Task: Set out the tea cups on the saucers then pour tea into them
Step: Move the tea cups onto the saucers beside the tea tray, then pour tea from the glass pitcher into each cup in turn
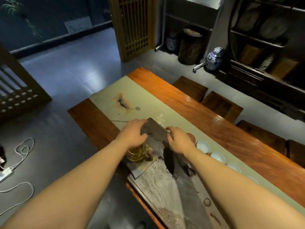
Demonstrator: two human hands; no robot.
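White, empty tea cups [203, 145] are lined toward four o'clock. A dark slab [155, 131] is gripped by left hand [132, 134] and right hand [179, 142], fingers curled.

Dim room — grey floor [69, 66], lattice wooden screen [133, 25], dark shelving [257, 47] holding perhaps plates.

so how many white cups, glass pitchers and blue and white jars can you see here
white cups: 4, in a row along the runner, the nearest one partly hidden by the right arm
glass pitcher of tea: 1
blue and white jars: 2, on the floor
total: 7
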